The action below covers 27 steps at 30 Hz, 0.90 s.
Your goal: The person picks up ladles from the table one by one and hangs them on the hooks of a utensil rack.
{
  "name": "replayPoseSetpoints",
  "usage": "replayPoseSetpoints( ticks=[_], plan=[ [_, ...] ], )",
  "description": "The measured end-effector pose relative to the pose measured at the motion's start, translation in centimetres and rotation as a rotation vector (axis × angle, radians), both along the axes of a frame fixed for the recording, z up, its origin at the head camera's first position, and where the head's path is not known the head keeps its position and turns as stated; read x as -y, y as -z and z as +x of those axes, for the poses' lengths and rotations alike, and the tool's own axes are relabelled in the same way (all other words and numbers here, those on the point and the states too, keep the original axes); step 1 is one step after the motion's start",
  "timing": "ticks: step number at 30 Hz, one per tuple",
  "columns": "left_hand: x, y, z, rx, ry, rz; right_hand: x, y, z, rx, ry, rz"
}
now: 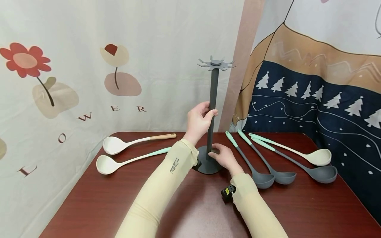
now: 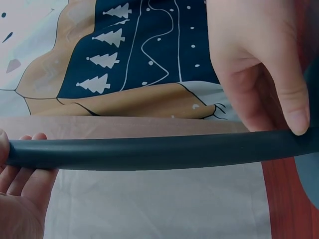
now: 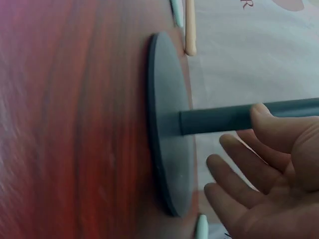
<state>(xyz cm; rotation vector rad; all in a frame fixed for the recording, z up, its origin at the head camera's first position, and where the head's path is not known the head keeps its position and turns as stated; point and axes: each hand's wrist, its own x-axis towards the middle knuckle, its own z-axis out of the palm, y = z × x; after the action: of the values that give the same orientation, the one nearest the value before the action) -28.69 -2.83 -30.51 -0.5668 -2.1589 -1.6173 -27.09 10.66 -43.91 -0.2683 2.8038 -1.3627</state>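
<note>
A dark grey utensil stand (image 1: 213, 89) rises upright at the middle of the table, with a ring of prongs on top and a round base (image 3: 172, 164) below. My left hand (image 1: 198, 121) grips its pole about halfway up, thumb in front and fingers behind; the left wrist view shows these fingers at its left edge. Lower down, just above the base, my right hand (image 1: 225, 157) pinches the pole between thumb and forefinger. Its other fingers (image 3: 234, 179) spread loosely beside the pole in the right wrist view. No utensil hangs on the prongs.
Two white ladles (image 1: 114, 145) lie left on the reddish-brown table (image 1: 119, 205), one wooden-handled, one mint-handled. At right lie several mint-handled ladles: grey ones (image 1: 263, 181) and a cream one (image 1: 319, 157). Printed curtains (image 1: 166, 43) hang behind the table.
</note>
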Motion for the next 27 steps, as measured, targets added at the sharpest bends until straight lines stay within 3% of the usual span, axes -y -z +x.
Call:
replayPoseSetpoints(
  ticks=[9, 20, 27],
  plan=[
    [0.1, 0.1, -0.1, -0.021, 0.004, -0.007, -0.8, -2.5, -0.7, 0.043, -0.119, 0.152],
    [0.1, 0.1, -0.1, -0.028, -0.013, -0.029, -2.0, -5.4, -1.1, 0.064, -0.096, 0.239],
    [0.0, 0.2, -0.1, -0.035, -0.012, -0.031, -2.6, -7.1, -1.5, 0.035, -0.081, 0.297]
  ],
)
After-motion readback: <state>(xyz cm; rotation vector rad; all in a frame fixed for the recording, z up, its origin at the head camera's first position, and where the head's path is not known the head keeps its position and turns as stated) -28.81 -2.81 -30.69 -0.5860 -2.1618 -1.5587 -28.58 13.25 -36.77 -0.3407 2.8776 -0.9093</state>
